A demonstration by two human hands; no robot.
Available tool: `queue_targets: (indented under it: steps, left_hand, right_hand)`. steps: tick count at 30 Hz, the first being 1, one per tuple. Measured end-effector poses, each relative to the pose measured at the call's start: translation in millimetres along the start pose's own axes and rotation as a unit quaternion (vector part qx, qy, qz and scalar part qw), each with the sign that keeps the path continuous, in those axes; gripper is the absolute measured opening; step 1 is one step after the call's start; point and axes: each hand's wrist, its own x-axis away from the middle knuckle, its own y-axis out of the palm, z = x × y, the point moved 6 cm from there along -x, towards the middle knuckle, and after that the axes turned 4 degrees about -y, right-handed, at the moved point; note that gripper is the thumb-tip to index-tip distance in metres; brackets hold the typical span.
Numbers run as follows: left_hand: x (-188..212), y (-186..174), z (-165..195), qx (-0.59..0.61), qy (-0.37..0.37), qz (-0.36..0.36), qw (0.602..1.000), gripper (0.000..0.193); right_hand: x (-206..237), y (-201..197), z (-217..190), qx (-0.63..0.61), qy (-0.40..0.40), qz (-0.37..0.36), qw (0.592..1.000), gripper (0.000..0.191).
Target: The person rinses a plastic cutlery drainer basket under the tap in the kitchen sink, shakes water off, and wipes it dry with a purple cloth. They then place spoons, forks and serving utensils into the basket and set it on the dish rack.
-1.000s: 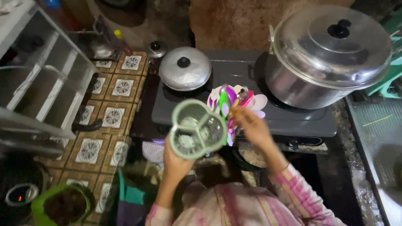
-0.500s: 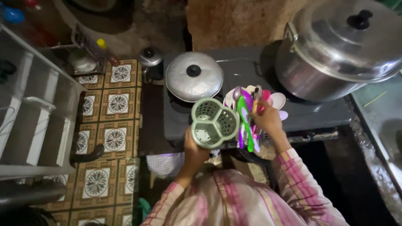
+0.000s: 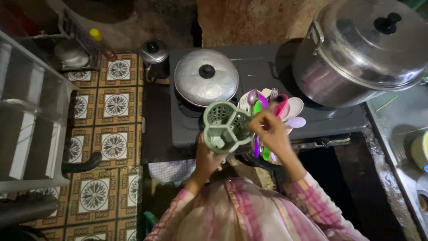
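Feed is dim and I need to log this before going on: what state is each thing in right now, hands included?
Left hand: grips the caddy from below.
Green cutlery caddy: held up, compartments look empty.
Right hand: closed on a bunch of cutlery.
Spoons and forks: fanned out, outside the caddy.
Small pot: lid on, on the stove.
Large pot: lid on.
Kettle: lid on.
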Motion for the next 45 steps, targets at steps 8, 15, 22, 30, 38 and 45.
queue_targets:
  steps: [8,15,22,30,38,45]
  left_hand:
    - [-12.5,4.7,2.6,-0.031,0.000,-0.017,0.999,0.081]
    - [-13.9,0.9,3.8,-0.102,0.023,-0.016,0.994,0.088]
    - [-17.6,0.8,5.6,-0.129,0.084,-0.019,0.988,0.091]
    - [-13.1,4.2,4.1,-0.136,0.115,0.006,0.984,0.088]
    - [-16.0,7.7,12.9,-0.153,0.136,-0.004,0.979,0.088]
    - [-23.2,8.2,21.6,-0.126,0.133,-0.012,0.983,0.075]
  right_hand:
    - [0.5,-40.2,24.5,0.125,0.017,0.048,0.991,0.030]
    - [24.1,-151.7,112.4,0.334,0.085,0.178,0.922,0.041]
    - [42.9,-151.5,171.0,0.026,0.239,0.214,0.947,0.038]
    - [22.9,-166.5,66.8,0.017,0.099,0.263,0.960,0.035]
    - [36.4,-145.1,-54.1,0.000,-0.051,0.274,0.960,0.037]
    - [25.4,-79.1,-27.6,-0.068,0.007,0.163,0.984,0.038]
